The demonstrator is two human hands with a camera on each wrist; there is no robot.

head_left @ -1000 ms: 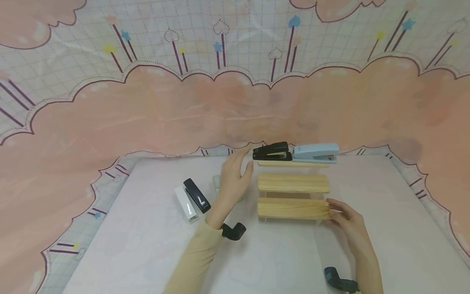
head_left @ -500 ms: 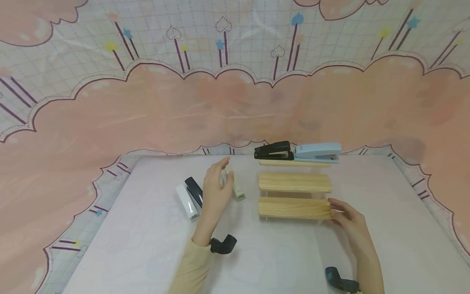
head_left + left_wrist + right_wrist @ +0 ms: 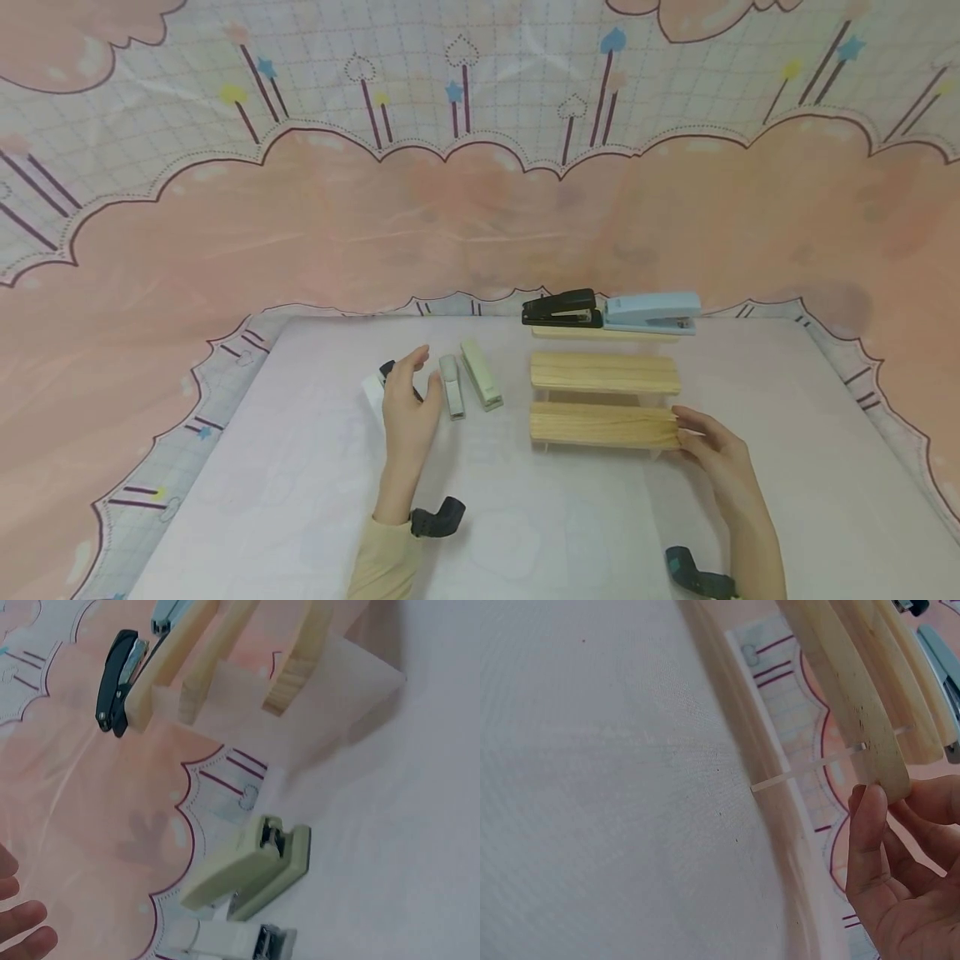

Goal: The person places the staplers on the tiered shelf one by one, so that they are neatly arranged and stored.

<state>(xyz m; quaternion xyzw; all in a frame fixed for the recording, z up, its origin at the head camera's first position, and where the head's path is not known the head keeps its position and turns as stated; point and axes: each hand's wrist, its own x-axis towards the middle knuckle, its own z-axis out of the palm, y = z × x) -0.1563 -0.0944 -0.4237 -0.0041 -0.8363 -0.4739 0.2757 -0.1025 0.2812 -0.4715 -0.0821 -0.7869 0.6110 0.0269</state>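
Observation:
My left hand (image 3: 407,417), fingers parted and holding nothing, is over a white stapler (image 3: 372,393) and a dark stapler (image 3: 387,367), covering most of both. To its right lie a small pale grey stapler (image 3: 452,388) and a light green stapler (image 3: 481,375). My right hand (image 3: 718,467) pinches the right end of the lowest board of a three-tier wooden display stand (image 3: 603,425); in the right wrist view, thumb (image 3: 870,817) and fingers sit on either side of the board end. On the top tier stand a black stapler (image 3: 560,308) and a light blue stapler (image 3: 650,313).
The stand's two lower boards carry nothing, and clear supports (image 3: 806,771) hold it up. A white table surface (image 3: 525,533) spreads all around. Behind it hangs a peach patterned cloth (image 3: 480,225). A black camera mount (image 3: 438,518) sits at my left wrist.
My left hand has moved from beside the black stapler on the top tier, left and nearer, to over the white and dark staplers. The right hand stays on the stand.

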